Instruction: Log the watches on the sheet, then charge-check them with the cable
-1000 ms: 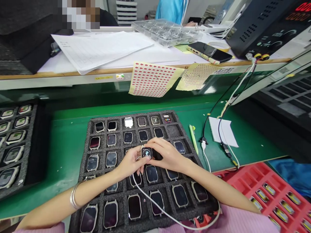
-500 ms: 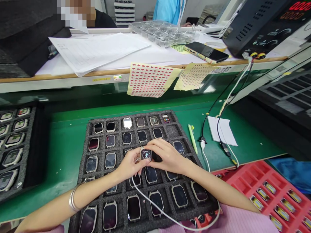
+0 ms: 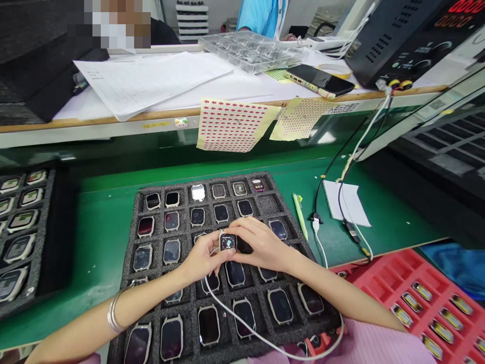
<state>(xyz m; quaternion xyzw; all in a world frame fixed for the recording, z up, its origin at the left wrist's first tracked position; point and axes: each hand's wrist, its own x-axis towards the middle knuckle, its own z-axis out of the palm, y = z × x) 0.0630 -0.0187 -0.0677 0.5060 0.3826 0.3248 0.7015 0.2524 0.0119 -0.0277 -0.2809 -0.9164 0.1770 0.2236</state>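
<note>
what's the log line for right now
left hand: holding watch | right hand: holding watch | white cable: runs under left hand | below: foam tray

Red LED zeros [image 3: 468, 6] on black bench instrument [image 3: 394, 45], other labels [image 3: 155, 124] unreadable

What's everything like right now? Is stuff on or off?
Smartwatch: screen lit, held
Left hand: holding the watch
Right hand: holding the watch
White cable: slack, across the foam tray
Phone: screen dark
Black meter: red digits lit
</note>
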